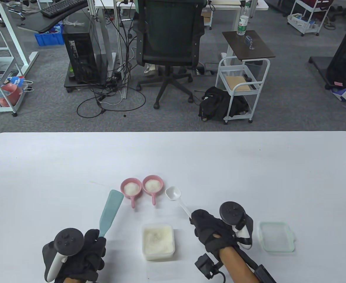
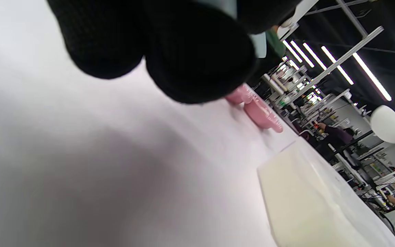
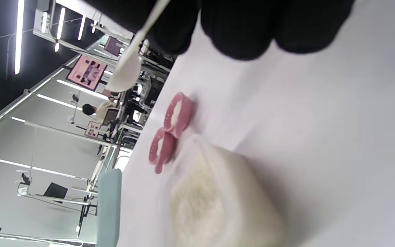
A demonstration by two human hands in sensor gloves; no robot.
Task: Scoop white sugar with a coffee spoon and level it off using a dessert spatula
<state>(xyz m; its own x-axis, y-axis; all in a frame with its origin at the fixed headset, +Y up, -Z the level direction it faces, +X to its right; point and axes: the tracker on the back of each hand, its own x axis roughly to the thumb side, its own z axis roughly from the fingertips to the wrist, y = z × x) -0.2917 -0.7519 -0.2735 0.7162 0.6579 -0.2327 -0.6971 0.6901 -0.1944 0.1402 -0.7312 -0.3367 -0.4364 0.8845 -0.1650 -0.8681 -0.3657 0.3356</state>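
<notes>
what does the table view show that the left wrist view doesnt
Only the table view shows both hands whole, the left hand gripping the teal spatula, the right hand holding the white spoon, plus the lid. Only the left wrist view shows the sugar container's side wall close up. Both show the pink cups and the spoon's bowl.

Clear lid (image 1: pixel 276 240) and two pink cups (image 1: pixel 130 188).
</notes>
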